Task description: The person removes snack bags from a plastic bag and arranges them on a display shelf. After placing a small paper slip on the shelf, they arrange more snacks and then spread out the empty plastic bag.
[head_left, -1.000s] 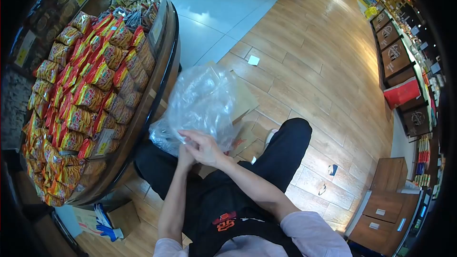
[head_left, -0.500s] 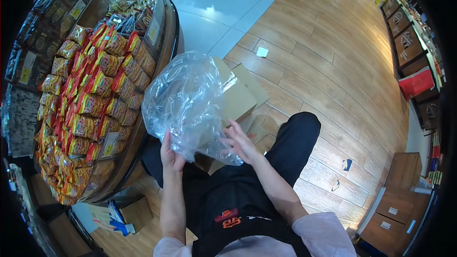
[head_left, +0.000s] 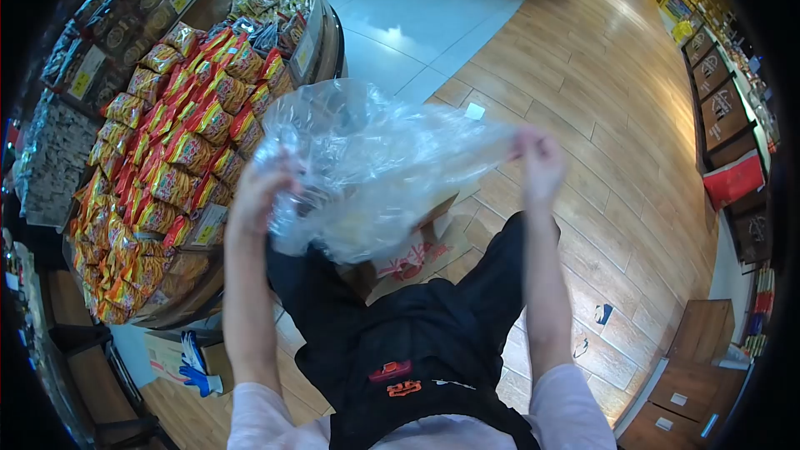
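Observation:
A large clear plastic bag is stretched between my two hands above my knees. My left hand grips its left side, fingers closed on the crumpled film. Out to the right, my right hand is closed on a corner of the bag, pulled taut; this hand is blurred by motion. Beneath the bag stands a cardboard box with red print, mostly hidden by the film.
Red and yellow snack packets fill a curved display stand at my left. A blue glove lies on a carton low on the left. Wooden drawers stand at right. A white paper square lies on the wood floor.
My hands have moved apart, the right one up and outward with a bag corner, the left one up and leftward. The bag has spread wide, covering more of the box.

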A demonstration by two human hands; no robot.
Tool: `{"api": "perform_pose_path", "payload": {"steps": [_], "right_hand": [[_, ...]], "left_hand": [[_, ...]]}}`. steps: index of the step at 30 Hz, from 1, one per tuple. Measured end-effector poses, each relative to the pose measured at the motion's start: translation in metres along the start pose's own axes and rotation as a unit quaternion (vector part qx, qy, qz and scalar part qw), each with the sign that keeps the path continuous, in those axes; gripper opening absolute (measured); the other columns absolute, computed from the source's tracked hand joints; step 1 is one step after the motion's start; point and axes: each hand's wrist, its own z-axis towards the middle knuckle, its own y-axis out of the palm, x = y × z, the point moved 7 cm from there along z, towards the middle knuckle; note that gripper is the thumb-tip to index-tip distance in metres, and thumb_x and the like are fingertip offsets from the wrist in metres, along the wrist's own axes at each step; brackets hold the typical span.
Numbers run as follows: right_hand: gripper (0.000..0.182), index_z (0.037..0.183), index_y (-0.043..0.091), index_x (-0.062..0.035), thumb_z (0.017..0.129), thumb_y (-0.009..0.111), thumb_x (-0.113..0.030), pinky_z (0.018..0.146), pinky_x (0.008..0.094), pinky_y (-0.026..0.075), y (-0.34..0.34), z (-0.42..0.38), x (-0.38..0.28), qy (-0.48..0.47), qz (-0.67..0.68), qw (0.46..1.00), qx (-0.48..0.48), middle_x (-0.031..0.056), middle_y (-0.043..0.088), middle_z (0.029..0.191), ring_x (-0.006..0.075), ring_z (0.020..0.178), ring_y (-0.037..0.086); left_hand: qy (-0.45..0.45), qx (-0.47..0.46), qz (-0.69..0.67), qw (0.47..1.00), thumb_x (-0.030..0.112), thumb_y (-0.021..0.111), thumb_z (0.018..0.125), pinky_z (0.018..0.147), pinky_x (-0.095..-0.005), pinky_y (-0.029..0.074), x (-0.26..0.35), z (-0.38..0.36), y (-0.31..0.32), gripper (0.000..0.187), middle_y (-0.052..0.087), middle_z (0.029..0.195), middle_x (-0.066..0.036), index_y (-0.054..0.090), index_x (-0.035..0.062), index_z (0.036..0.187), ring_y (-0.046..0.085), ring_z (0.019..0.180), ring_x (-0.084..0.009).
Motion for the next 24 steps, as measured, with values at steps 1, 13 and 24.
{"api": "perform_pose_path", "payload": {"steps": [1,13,24], "right_hand": [[0.014,0.094,0.064,0.0009,0.092,0.057,-0.011,0.056,0.0218,0.047,-0.02,0.034,-0.013,-0.042,-0.018,0.999,0.006,0.0041,0.063,0.077,0.0089,0.063,0.056],[0.021,0.089,0.069,-0.0038,0.087,0.064,-0.024,0.055,0.0221,0.045,-0.225,0.151,-0.162,-0.15,-0.463,0.854,0.182,0.0027,0.063,0.066,0.0058,0.06,0.056],[0.033,0.121,0.054,0.0016,0.091,0.056,-0.012,0.051,0.0175,0.046,-0.117,0.096,-0.274,-0.061,-0.16,0.984,0.047,0.0052,0.062,0.089,0.008,0.067,0.059]], "left_hand": [[0.008,0.025,0.029,0.999,-0.005,0.057,0.072,0.06,-0.0263,0.049,0.018,0.002,-0.018,0.038,0.066,0.094,-0.017,0.054,-0.007,0.11,0.059,0.063,-0.0166],[0.012,0.048,0.026,0.998,0.005,0.06,0.088,0.051,-0.0195,0.045,0.012,0.059,-0.048,0.01,0.062,0.075,-0.003,0.059,0.0004,0.097,0.052,0.054,-0.006],[-0.047,-0.008,0.044,0.998,0.045,0.057,0.09,0.095,-0.0353,0.037,-0.094,0.011,0.149,0.077,0.033,0.139,-0.016,0.017,-0.0006,0.138,0.038,0.124,-0.0256]]}}
